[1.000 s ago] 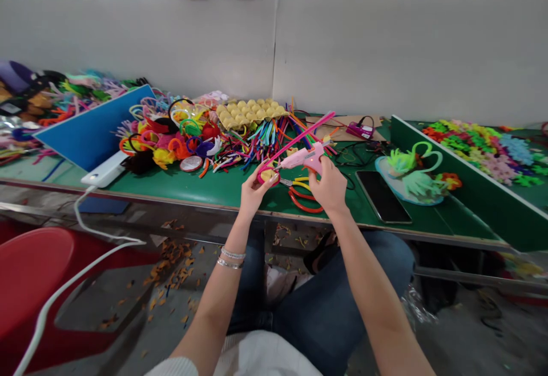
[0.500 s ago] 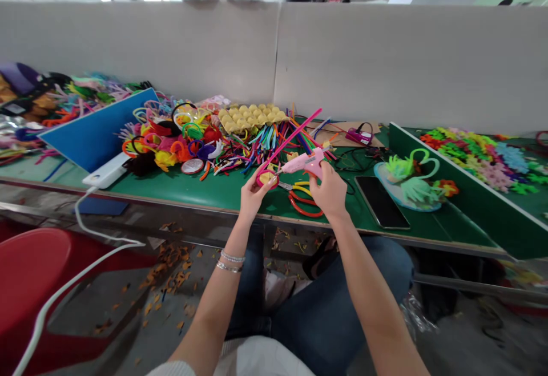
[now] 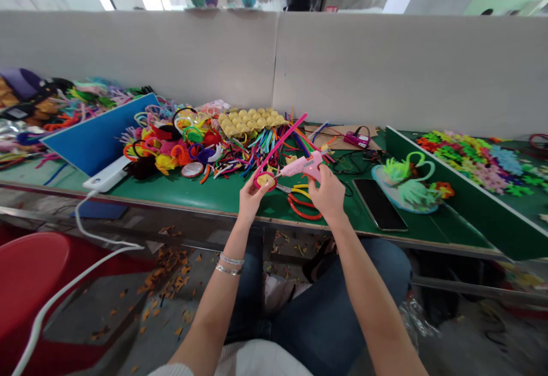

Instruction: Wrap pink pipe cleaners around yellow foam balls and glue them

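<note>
My left hand (image 3: 252, 194) is closed on a small yellow egg-carton cup (image 3: 266, 180) with a bright pink pipe cleaner (image 3: 283, 141) wound about its rim. The pipe cleaner's long loose end sticks up to the right. In my right hand (image 3: 327, 191) is a pink glue gun (image 3: 302, 166), its nozzle pointing left at the cup's edge. Whether the tip touches the cup, I cannot tell. Just below the gun lie scissors (image 3: 305, 207) with red handles and pliers (image 3: 302, 191) with yellow handles, overlapping on the green table.
A yellow egg tray (image 3: 252, 120) stands behind my hands among many loose pipe cleaners (image 3: 240, 156). To the right are a black phone (image 3: 379, 205) and a blue-rimmed tray (image 3: 398, 196) with fuzzy flowers. A white power strip (image 3: 107, 175) lies left, near a blue divider (image 3: 103, 130).
The pink pipe cleaner's free end has swung left and down a little. Both hands keep their holds, with the glue gun still at the cup. The view has tilted slightly upward.
</note>
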`<act>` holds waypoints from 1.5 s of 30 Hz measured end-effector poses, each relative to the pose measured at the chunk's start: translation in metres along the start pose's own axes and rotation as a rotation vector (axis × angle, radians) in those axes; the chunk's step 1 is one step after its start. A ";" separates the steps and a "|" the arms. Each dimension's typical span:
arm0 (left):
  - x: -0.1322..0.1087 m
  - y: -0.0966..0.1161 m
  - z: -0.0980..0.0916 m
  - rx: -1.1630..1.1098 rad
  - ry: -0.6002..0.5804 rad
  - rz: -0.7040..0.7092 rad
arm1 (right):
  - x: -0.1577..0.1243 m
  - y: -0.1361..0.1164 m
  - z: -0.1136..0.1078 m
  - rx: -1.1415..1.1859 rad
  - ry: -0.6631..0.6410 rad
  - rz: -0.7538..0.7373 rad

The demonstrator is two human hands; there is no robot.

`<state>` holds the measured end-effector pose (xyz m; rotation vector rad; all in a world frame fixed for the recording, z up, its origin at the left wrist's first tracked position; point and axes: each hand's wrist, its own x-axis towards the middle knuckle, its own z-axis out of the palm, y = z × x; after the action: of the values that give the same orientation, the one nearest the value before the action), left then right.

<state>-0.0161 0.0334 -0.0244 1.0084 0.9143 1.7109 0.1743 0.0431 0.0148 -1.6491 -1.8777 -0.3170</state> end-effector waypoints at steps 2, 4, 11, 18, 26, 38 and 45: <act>0.000 0.001 0.000 -0.008 0.007 -0.016 | 0.000 0.000 0.000 0.001 0.005 -0.006; 0.000 0.002 0.001 -0.012 0.018 -0.025 | 0.000 0.000 0.000 0.001 0.007 -0.011; 0.000 0.005 0.003 -0.037 0.016 -0.024 | 0.000 -0.001 -0.001 -0.015 0.015 -0.016; 0.002 0.002 0.001 -0.052 0.021 -0.033 | 0.000 -0.001 0.000 -0.013 0.021 -0.014; 0.004 -0.002 -0.002 -0.049 0.005 -0.021 | 0.000 -0.003 -0.003 -0.006 -0.024 0.004; 0.005 -0.002 -0.002 -0.032 0.002 -0.039 | -0.002 -0.004 -0.005 -0.083 0.009 -0.074; 0.005 -0.002 -0.003 -0.106 0.064 -0.055 | 0.002 0.000 -0.007 -0.174 0.012 -0.061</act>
<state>-0.0198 0.0388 -0.0265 0.8556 0.8747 1.7354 0.1763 0.0407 0.0215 -1.7000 -1.9408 -0.5269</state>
